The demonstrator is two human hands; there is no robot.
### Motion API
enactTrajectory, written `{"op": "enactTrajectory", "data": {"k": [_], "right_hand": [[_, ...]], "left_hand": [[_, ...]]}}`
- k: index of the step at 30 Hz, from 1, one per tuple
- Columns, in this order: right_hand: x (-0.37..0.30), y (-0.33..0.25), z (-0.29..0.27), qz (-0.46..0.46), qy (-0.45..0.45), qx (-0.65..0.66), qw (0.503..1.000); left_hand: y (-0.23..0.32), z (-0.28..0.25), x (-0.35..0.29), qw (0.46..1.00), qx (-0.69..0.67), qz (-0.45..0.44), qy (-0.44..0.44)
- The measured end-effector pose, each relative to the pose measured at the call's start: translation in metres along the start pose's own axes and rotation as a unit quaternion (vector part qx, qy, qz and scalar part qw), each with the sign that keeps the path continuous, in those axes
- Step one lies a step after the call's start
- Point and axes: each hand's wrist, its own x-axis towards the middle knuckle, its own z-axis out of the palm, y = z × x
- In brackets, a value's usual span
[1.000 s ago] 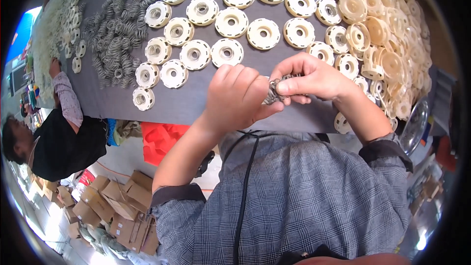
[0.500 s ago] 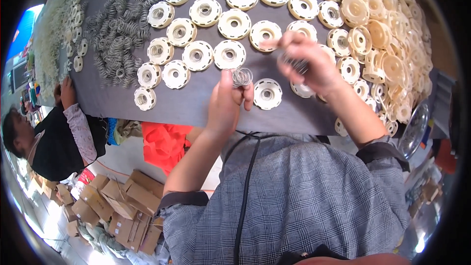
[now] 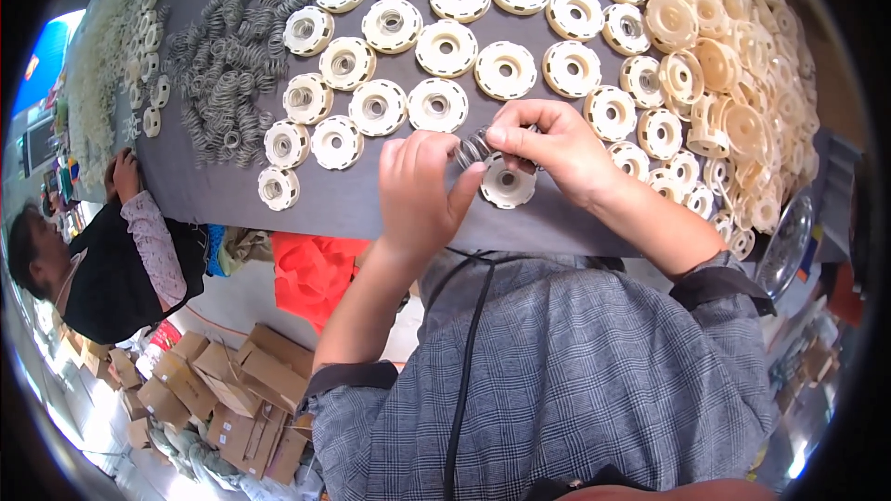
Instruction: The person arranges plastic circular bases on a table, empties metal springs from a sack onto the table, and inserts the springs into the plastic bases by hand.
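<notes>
Over the near edge of the table my hands have come together around metal coil springs (image 3: 472,148). My left hand (image 3: 418,186) grips them from the left, thumb low and fingers curled. My right hand (image 3: 555,150) is closed on the other end, with dark coils showing under its fingers; how many springs each holds is unclear. Just below the right fingers lies a cream plastic ring-shaped disc (image 3: 508,187), partly covered. Several more such discs stand in rows beyond, and some, like one disc (image 3: 437,105), have a spring in the middle.
A heap of grey springs (image 3: 227,83) lies at the left of the grey table (image 3: 343,209). Cream plastic parts (image 3: 733,93) are piled at the right. Another person (image 3: 121,250) sits at the left edge. Cardboard boxes (image 3: 237,380) and a red bag (image 3: 311,274) are below.
My right hand has come left and down with its springs to meet my left hand. Discs it covered now show. My left hand has turned, its back now facing up.
</notes>
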Motion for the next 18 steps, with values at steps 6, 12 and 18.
{"op": "enactTrajectory", "data": {"k": [6,12,18], "right_hand": [[0.002,-0.017,-0.030,-0.431,0.185,-0.298,0.831],[0.003,-0.005,-0.015,-0.342,0.099,-0.299,0.885],[0.003,0.016,-0.003,-0.272,0.058,-0.276,0.920]], "left_hand": [[-0.047,0.002,-0.030,0.436,-0.854,-0.260,-0.109],[-0.025,-0.016,-0.040,0.694,-0.575,-0.411,0.138],[-0.066,-0.036,-0.068,0.855,-0.223,-0.408,0.231]]}}
